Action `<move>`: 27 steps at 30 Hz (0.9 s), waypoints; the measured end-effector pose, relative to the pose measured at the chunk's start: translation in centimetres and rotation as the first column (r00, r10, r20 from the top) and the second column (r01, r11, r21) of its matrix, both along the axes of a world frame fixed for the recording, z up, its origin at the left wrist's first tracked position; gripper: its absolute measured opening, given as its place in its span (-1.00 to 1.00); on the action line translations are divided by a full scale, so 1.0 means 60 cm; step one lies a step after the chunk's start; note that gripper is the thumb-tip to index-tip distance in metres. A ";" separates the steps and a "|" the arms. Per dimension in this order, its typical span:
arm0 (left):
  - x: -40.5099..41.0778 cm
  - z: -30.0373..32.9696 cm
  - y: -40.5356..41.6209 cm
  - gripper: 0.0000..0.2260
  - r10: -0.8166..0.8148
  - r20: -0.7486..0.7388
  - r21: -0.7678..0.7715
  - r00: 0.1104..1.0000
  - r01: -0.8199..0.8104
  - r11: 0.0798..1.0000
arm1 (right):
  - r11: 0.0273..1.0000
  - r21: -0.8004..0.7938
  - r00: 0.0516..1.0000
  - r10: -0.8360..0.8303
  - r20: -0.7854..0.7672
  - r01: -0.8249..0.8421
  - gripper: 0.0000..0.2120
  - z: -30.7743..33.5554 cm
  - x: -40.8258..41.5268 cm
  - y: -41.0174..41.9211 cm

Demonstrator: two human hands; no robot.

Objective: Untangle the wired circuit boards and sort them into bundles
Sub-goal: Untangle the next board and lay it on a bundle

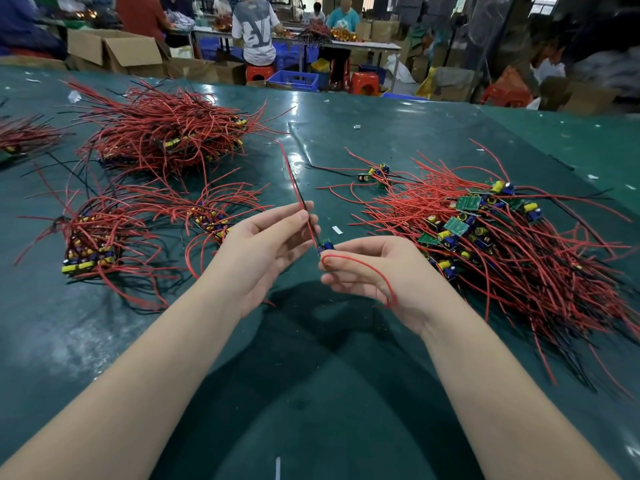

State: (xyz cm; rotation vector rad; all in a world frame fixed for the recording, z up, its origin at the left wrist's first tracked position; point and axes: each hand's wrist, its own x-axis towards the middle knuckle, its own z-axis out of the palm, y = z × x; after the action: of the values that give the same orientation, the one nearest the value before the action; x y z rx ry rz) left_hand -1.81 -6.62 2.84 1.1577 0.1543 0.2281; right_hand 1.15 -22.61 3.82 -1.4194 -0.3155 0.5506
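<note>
Wires (297,181) from one small circuit board (325,246) run up and away from the person, a red and a black lead together, their long axis slanting slightly left. Another red lead (367,268) loops down over the right palm. The board sits above the green table (381,133), between the hands. The left hand (263,244), palm up, pinches the paired leads at the fingertips; the right hand (374,268) pinches the board (mostly hidden). A loose tangled pile (502,237) lies right; sorted bundles (104,237) lie left.
</note>
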 end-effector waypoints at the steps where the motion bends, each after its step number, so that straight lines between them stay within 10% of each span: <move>1: 0.000 0.001 0.001 -0.86 0.004 -0.004 -0.013 1.000 -0.004 1.000 | 1.000 0.005 1.000 0.011 -0.011 -0.011 -0.83 0.002 0.000 0.000; 14: 0.000 0.002 0.003 -0.84 0.235 0.018 0.232 0.972 -0.232 0.944 | 0.947 -0.269 0.826 0.006 0.564 0.177 -0.90 -0.013 -0.006 0.008; 27: -0.001 0.013 0.017 -0.88 0.116 0.053 -0.044 0.992 -0.114 0.993 | 0.972 -0.233 0.956 0.030 0.292 0.040 -0.88 -0.008 -0.005 0.003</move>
State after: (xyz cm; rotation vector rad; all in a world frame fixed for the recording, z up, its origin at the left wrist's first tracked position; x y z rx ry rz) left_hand -1.87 -5.57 3.61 1.1024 0.1763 0.3569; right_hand 0.87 -22.40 3.33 -1.7379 -0.4966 0.3790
